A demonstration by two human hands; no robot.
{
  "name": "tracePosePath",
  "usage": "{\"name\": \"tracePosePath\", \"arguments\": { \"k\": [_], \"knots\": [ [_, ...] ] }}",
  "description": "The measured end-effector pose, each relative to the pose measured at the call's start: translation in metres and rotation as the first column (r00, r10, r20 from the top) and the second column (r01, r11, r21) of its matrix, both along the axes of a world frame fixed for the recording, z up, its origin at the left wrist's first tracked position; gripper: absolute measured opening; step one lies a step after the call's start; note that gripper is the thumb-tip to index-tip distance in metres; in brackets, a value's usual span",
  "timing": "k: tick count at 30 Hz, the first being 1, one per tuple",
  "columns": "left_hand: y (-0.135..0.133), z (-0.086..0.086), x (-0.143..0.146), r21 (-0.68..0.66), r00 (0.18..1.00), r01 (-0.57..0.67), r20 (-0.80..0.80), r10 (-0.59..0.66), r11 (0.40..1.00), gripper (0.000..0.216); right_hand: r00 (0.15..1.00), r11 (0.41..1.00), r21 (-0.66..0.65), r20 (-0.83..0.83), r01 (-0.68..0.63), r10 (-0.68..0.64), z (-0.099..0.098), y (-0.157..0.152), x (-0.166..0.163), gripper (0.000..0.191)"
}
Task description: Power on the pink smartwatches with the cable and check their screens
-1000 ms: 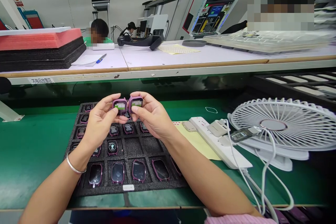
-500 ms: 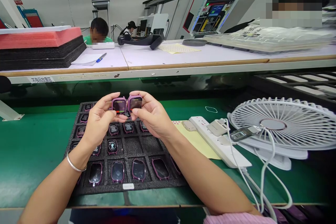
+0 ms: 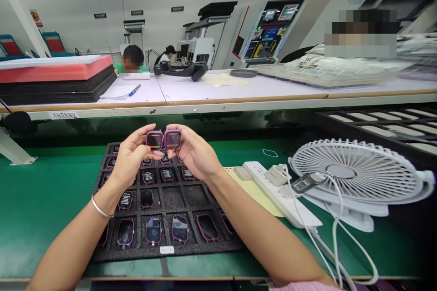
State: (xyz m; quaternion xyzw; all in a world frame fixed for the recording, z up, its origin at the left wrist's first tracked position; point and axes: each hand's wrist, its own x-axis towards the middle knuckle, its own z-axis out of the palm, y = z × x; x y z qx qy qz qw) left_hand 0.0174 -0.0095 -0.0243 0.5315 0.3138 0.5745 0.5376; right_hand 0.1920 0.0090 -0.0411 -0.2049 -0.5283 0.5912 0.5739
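My left hand (image 3: pixel 131 154) is closed on a purple smartwatch case (image 3: pixel 154 140) with a lit screen. Against its right side, my right hand (image 3: pixel 196 152) grips a second purple smartwatch case (image 3: pixel 172 138), its screen also lit. The two watches are held side by side above the far part of a black foam tray (image 3: pixel 172 198). Purple watches lie in many of the tray's pockets; several show white text, while those in the front row, such as one watch (image 3: pixel 153 231), have dark screens. Two pockets right of the middle hold no watch.
A white power strip (image 3: pixel 280 195) with plugs and cables lies right of the tray, on a yellow sheet (image 3: pixel 273 207). Beyond it stands a white fan (image 3: pixel 382 182). A raised shelf (image 3: pixel 211 88) runs across the back, bearing foam sheets (image 3: pixel 58 72). Other people sit behind it.
The whole view has shifted, so the scene sits lower. The right watch has turned to face me more squarely, and its coloured bar now shows. One tray watch's lit face has gone dark.
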Motion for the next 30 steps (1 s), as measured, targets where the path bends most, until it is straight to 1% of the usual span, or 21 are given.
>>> {"name": "tracePosePath", "arguments": {
  "k": [3, 6, 9, 12, 15, 17, 20, 22, 24, 27, 30],
  "knots": [
    [0.011, 0.023, 0.0, 0.071, 1.0, 0.004, 0.004, -0.004, 0.997, 0.056, 1.0, 0.998, 0.064, 0.015, 0.005, -0.006, 0.024, 0.016, 0.002, 0.022],
    [0.023, 0.048, 0.001, 0.17, 1.0, 0.004, -0.001, -0.004, 0.985, 0.057, 0.999, 0.99, 0.141, 0.037, -0.008, 0.003, 0.055, 0.03, 0.005, 0.018],
    [0.03, 0.07, 0.002, 0.284, 1.0, -0.003, -0.013, 0.007, 0.959, 0.058, 0.999, 0.976, 0.219, 0.054, -0.009, -0.003, 0.086, 0.036, 0.005, 0.017],
    [0.032, 0.087, 0.005, 0.378, 0.999, -0.036, -0.005, 0.04, 0.925, 0.06, 0.998, 0.957, 0.289, 0.064, -0.013, -0.006, 0.11, 0.036, 0.005, 0.018],
    [0.031, 0.099, 0.006, 0.441, 0.998, -0.062, 0.017, 0.06, 0.895, 0.061, 0.995, 0.928, 0.369, 0.096, -0.043, 0.008, 0.127, 0.031, 0.007, 0.026],
    [0.029, 0.105, 0.005, 0.481, 0.998, -0.068, 0.02, 0.067, 0.874, 0.062, 0.991, 0.907, 0.416, 0.135, -0.07, 0.015, 0.134, 0.026, 0.009, 0.037],
    [0.025, 0.111, 0.003, 0.534, 0.996, -0.076, 0.003, 0.088, 0.842, 0.062, 0.983, 0.882, 0.462, 0.184, -0.089, 0.003, 0.139, 0.018, 0.011, 0.051],
    [0.021, 0.112, 0.003, 0.555, 0.994, -0.09, 0.003, 0.106, 0.827, 0.061, 0.981, 0.871, 0.483, 0.194, -0.087, -0.009, 0.139, 0.012, 0.011, 0.052],
    [0.014, 0.111, 0.004, 0.55, 0.992, -0.115, 0.014, 0.128, 0.827, 0.06, 0.98, 0.868, 0.491, 0.197, -0.078, -0.023, 0.136, 0.007, 0.011, 0.052],
    [0.005, 0.108, 0.007, 0.513, 0.989, -0.134, 0.02, 0.144, 0.848, 0.058, 0.979, 0.873, 0.484, 0.2, -0.057, -0.047, 0.13, 0.001, 0.01, 0.051],
    [-0.001, 0.104, 0.008, 0.491, 0.992, -0.116, 0.008, 0.129, 0.863, 0.058, 0.98, 0.878, 0.478, 0.187, -0.032, -0.066, 0.123, -0.004, 0.01, 0.049]
  ]
}}
